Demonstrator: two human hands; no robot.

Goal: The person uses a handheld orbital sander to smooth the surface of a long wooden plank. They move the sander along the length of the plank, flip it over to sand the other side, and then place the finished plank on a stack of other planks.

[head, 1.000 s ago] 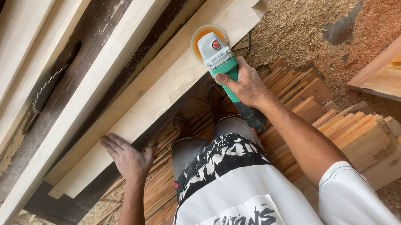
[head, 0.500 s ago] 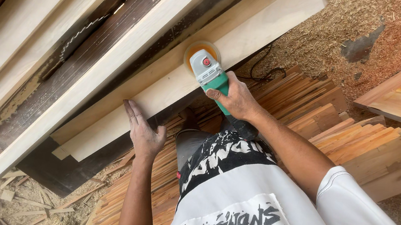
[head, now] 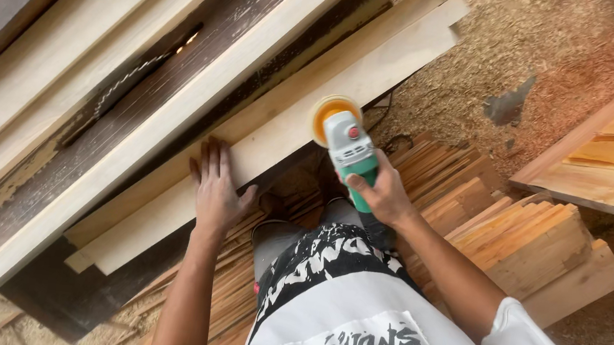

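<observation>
- The right hand [head: 385, 197] is wrapped in a closed grip around the green body of one angle grinder [head: 349, 153].
- The grinder's long axis runs from the hand, at lower right, up and slightly left to its head; the grey head with a red button points towards the board.
- One round orange sanding disc [head: 327, 113] sits at the head end and lies against the face of the pale board [head: 306, 114].
- The left hand [head: 217, 185] lies flat, palm down, on the same board, fingers extended and close together, pointing up and away from the person.
- The two hands are well apart along the board; the grinder is to the right of the left hand.
- The board's long axis runs diagonally from lower left to upper right. A second pale board lies directly beneath it, offset, on the same axis.
- Further long pale planks [head: 106, 42] and dark beams lie parallel at upper left; the exact count cannot be told.
- A black cable [head: 391, 109] trails near the grinder head.
- One heap of short thin wood strips [head: 515, 235] lies at lower right, beside the person's legs.
- Sawdust [head: 551, 61] covers the floor at upper right.
</observation>
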